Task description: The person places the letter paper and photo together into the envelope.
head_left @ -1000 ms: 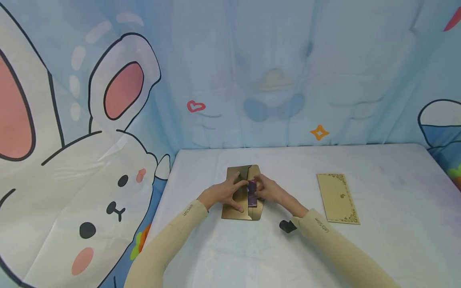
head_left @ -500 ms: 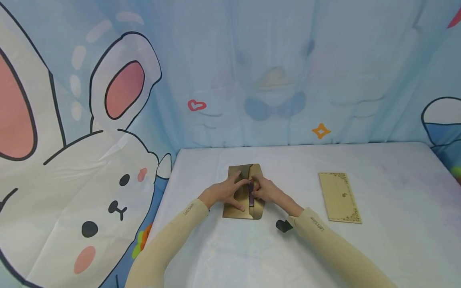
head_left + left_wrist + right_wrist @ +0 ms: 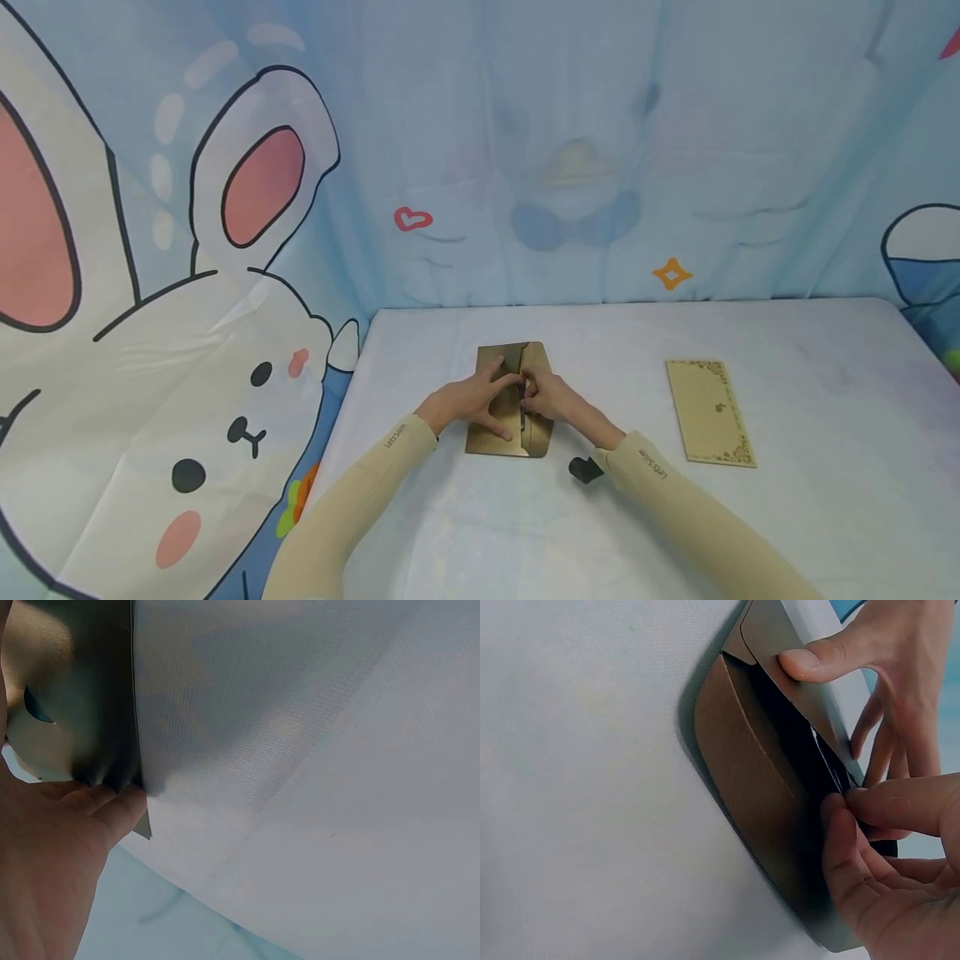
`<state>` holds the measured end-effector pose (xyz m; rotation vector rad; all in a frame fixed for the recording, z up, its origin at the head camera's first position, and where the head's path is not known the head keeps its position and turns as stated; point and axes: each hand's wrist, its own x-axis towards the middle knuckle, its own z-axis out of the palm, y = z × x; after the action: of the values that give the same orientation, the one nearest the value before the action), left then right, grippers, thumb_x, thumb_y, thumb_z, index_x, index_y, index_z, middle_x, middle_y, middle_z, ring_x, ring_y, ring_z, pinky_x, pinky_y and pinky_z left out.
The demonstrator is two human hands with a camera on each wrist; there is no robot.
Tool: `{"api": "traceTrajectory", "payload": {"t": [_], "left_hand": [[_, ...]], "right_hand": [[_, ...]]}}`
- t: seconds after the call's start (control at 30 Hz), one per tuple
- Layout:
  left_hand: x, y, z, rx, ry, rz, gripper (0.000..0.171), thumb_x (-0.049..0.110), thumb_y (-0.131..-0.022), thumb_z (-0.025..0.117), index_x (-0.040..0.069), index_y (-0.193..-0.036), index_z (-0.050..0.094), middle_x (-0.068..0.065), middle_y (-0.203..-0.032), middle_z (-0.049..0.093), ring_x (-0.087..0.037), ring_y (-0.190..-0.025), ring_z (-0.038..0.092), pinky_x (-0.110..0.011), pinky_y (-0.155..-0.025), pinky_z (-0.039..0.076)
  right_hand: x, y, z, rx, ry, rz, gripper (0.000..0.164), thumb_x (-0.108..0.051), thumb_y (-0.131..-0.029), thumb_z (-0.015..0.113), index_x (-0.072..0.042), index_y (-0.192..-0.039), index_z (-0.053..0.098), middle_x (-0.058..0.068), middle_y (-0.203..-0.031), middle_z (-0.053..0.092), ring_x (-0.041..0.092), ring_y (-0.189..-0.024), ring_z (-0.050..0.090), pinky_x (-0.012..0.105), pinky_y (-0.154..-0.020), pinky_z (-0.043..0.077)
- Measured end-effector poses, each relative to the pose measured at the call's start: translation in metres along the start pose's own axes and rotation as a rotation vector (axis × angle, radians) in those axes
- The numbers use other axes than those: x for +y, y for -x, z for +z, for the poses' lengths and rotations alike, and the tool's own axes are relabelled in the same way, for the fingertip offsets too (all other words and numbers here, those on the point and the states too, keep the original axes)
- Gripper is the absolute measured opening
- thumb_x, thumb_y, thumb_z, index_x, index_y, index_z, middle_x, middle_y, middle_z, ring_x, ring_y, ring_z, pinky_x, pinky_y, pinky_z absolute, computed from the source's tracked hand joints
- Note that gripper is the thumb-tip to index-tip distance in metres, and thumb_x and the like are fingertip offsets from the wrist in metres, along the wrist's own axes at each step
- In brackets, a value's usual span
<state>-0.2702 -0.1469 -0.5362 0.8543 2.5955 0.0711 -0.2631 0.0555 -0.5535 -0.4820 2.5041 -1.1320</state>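
Note:
A gold envelope (image 3: 489, 444) lies on the table, its flap (image 3: 735, 750) folded out to the right. My left hand (image 3: 476, 400) rests on its body with thumb and fingers spread, pressing it down. In the left wrist view its fingertips reach the envelope's edge. At the mouth of the envelope, my right hand (image 3: 551, 397) pinches a thin dark card (image 3: 826, 759) between thumb and fingers. Only a narrow strip of the card shows; the rest is inside the envelope or behind fingers.
A pale gold rectangular piece (image 3: 708, 412) with an ornate printed border lies flat to the right. A small black device (image 3: 585, 470) sits at the right sleeve's cuff. The white-covered table (image 3: 630, 533) meets a printed blue curtain (image 3: 450, 258) behind.
My right hand has moved left, sliding the dark card into the envelope, so that far less of it shows. The left hand has kept its place on the envelope.

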Motion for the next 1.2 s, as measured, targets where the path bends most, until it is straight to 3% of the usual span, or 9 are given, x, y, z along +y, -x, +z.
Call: {"api": "traceTrajectory", "payload": {"t": [0.17, 0.4, 0.63, 0.8, 0.97, 1.2], "left_hand": [[-0.001, -0.002, 0.001, -0.014, -0.022, -0.01, 0.104, 0.073, -0.076, 0.071, 0.039, -0.158, 0.017, -0.016, -0.169, 0.001, -0.032, -0.152, 0.03, -0.045, -0.107, 0.048], [0.0, -0.003, -0.001, -0.01, -0.033, 0.002, 0.104, 0.073, -0.076, 0.071, 0.037, -0.158, 0.017, -0.017, -0.169, 0.002, -0.032, -0.152, 0.03, -0.044, -0.108, 0.047], [0.001, -0.003, -0.001, -0.014, -0.022, -0.004, 0.104, 0.072, -0.076, 0.072, 0.037, -0.158, 0.018, -0.018, -0.169, 0.001, -0.033, -0.151, 0.03, -0.045, -0.105, 0.049], [0.002, -0.001, -0.001, -0.021, -0.027, -0.018, 0.105, 0.074, -0.075, 0.071, 0.038, -0.159, 0.017, -0.018, -0.169, 0.001, -0.033, -0.151, 0.031, -0.046, -0.102, 0.051], [0.002, 0.0, -0.002, -0.019, -0.008, -0.019, 0.103, 0.072, -0.075, 0.072, 0.039, -0.157, 0.019, -0.017, -0.169, 0.0, -0.033, -0.153, 0.026, -0.047, -0.106, 0.048], [0.003, 0.003, -0.003, -0.022, 0.005, -0.002, 0.1, 0.072, -0.076, 0.072, 0.04, -0.155, 0.02, -0.019, -0.169, 0.0, -0.035, -0.153, 0.025, -0.047, -0.102, 0.05]], "right_hand": [[0.0, -0.004, 0.001, 0.0, 0.017, 0.005, 0.06, -0.003, -0.091, 0.067, 0.011, -0.143, 0.041, 0.015, -0.102, 0.068, 0.021, -0.087, 0.066, 0.033, -0.073, 0.054], [0.001, -0.007, 0.0, 0.005, 0.027, -0.022, 0.039, 0.0, -0.088, 0.064, 0.005, -0.125, 0.055, 0.015, -0.101, 0.067, 0.022, -0.087, 0.064, 0.035, -0.074, 0.053], [0.004, -0.001, -0.002, 0.024, 0.012, 0.0, 0.051, -0.002, -0.094, 0.06, 0.009, -0.141, 0.045, 0.02, -0.114, 0.067, 0.026, -0.097, 0.066, 0.037, -0.081, 0.055], [0.008, 0.018, -0.009, 0.083, -0.011, 0.006, 0.056, -0.003, -0.096, 0.056, 0.013, -0.146, 0.038, 0.028, -0.125, 0.063, 0.034, -0.109, 0.065, 0.042, -0.087, 0.056], [0.02, 0.045, -0.024, 0.137, 0.014, 0.021, 0.056, -0.011, -0.099, 0.058, 0.011, -0.146, 0.038, 0.026, -0.126, 0.062, 0.036, -0.11, 0.064, 0.041, -0.083, 0.056], [0.04, 0.086, -0.048, 0.215, 0.072, 0.05, 0.056, -0.014, -0.099, 0.06, 0.011, -0.145, 0.04, 0.027, -0.127, 0.06, 0.037, -0.11, 0.063, 0.049, -0.089, 0.054]]}}
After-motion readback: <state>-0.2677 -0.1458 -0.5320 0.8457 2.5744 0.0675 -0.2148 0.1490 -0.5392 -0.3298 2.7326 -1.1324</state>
